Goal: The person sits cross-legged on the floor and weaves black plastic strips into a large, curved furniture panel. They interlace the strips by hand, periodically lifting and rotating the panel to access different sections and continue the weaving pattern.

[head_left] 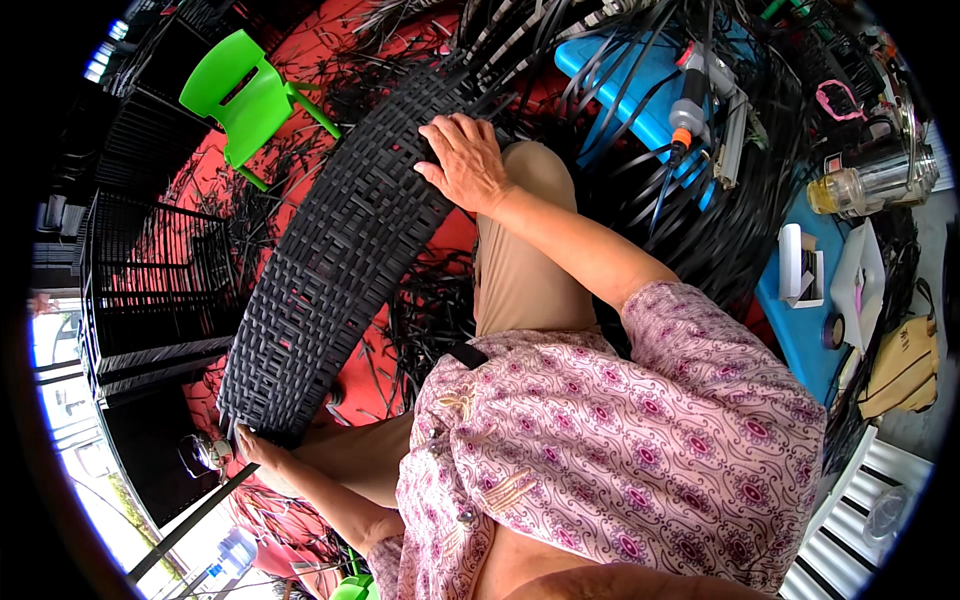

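The right hand (465, 165) lies on the upper part of a black woven panel (330, 240), palm down, its fingers loosely spread and the thumb apart from them, pressing on the weave along its right edge without visibly gripping anything. The left hand (262, 450) is at the panel's bottom end, in the lower left of the frame, its fingertips at the rim; how far those fingers are closed, and whether they pinch a strip, I cannot tell. A dark straight strip (190, 523) slants from beside that hand toward the lower left edge. The panel sits left of centre, its long axis running diagonally from lower left to upper centre and bowing gently; the broad lower end points down and left, the other up and right, toward a fan of loose strips (520, 45). Just right of it are a raised knee in tan trousers (525, 240) and a patterned shirt (620, 440). Beneath, a red floor (375, 365) is strewn with black scraps. Farther out, a green chair (240, 95) stands at upper left and a black rack (150, 270) at left; at upper right a grey power tool (688, 112) with an orange collar lies over a blue surface (625, 75), and a tan pouch (900, 370) rests at far right.
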`<state>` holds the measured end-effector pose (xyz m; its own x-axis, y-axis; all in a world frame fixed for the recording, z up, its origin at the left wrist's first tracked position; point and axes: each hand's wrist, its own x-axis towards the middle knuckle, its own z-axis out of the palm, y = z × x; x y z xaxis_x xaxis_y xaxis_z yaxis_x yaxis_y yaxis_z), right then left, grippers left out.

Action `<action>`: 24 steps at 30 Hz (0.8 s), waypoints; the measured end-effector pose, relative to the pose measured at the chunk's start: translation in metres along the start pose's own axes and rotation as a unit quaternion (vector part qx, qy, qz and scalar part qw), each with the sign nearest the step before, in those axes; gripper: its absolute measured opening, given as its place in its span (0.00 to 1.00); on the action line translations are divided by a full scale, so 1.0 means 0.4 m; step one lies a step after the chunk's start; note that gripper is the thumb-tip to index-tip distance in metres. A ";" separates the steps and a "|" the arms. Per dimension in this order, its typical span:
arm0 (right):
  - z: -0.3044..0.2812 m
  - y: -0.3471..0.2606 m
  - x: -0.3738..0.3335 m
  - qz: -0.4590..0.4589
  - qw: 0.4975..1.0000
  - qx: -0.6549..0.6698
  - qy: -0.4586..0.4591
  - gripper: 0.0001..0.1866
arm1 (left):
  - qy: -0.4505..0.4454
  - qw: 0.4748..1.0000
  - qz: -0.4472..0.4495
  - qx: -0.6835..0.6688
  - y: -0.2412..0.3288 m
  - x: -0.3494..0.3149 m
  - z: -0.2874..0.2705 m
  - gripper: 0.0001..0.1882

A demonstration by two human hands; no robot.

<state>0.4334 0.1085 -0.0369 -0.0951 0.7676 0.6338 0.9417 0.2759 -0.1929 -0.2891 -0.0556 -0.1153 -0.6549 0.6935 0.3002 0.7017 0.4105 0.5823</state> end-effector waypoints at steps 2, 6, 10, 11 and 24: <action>-0.004 -0.003 0.000 0.006 1.000 0.007 0.011 0.31 | 0.050 0.978 0.176 0.104 -0.020 -0.016 -0.014 0.28; 0.000 0.009 0.000 0.001 0.999 0.022 0.028 0.31 | 0.021 0.994 0.088 0.058 0.000 -0.013 -0.006 0.29; 0.002 0.025 0.012 0.011 0.999 0.036 0.038 0.32 | -0.025 0.996 0.046 0.067 0.024 -0.020 -0.010 0.24; -0.002 0.034 0.019 0.023 0.998 0.033 0.041 0.32 | -0.047 0.997 0.016 0.067 0.032 -0.024 -0.014 0.24; 0.108 0.379 0.062 0.285 0.914 0.251 -0.142 0.23 | -0.034 0.998 0.013 0.056 0.121 -0.090 -0.065 0.29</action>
<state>0.5598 0.1942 -0.0828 0.2171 0.9692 0.1163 0.6042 -0.0398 -0.7958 -0.2388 -0.0760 -0.0782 -0.6185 0.7417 0.2596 0.7473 0.4530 0.4862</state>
